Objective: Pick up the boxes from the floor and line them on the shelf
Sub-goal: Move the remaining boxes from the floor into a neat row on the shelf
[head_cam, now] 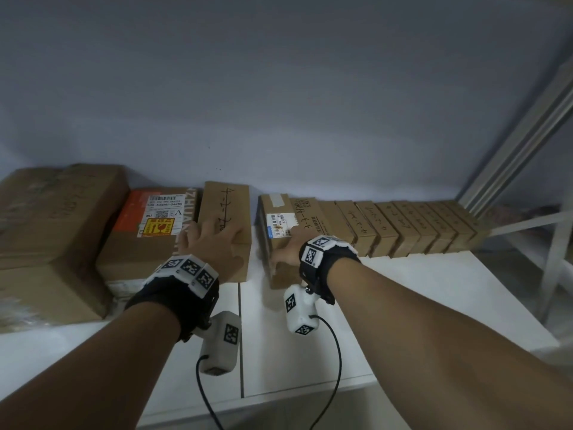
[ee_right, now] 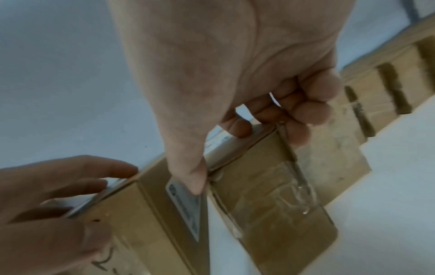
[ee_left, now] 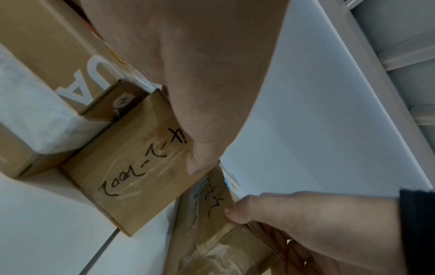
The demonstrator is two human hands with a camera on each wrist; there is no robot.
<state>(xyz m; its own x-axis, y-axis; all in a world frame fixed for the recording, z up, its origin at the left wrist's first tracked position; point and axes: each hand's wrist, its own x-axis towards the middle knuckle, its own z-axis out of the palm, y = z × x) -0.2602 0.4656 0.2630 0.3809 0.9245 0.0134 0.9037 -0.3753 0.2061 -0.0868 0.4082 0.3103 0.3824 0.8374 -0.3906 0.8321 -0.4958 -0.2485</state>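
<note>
1. Head view: the left hand [head_cam: 214,243] lies on top of a handwritten box [head_cam: 228,225], fingers spread and fairly straight over its top — resting, not clasping. The right hand [head_cam: 290,243] grips the labelled box [head_cam: 276,225], thumb on its near left side, fingers across the top. Both boxes stand on the white shelf [head_cam: 403,290] with a narrow gap between them; a row of small boxes [head_cam: 403,228] runs on to the right, an orange-topped box [head_cam: 148,225] and a large carton [head_cam: 52,225] stand to the left.
2. Left wrist view: the left thumb [ee_left: 200,161] presses the handwritten box's upper edge; its other fingers are hidden.
3. Right wrist view: the right hand's thumb [ee_right: 188,174] sits on the labelled box's side, fingers curled over the top edge — a firm hold.
</note>
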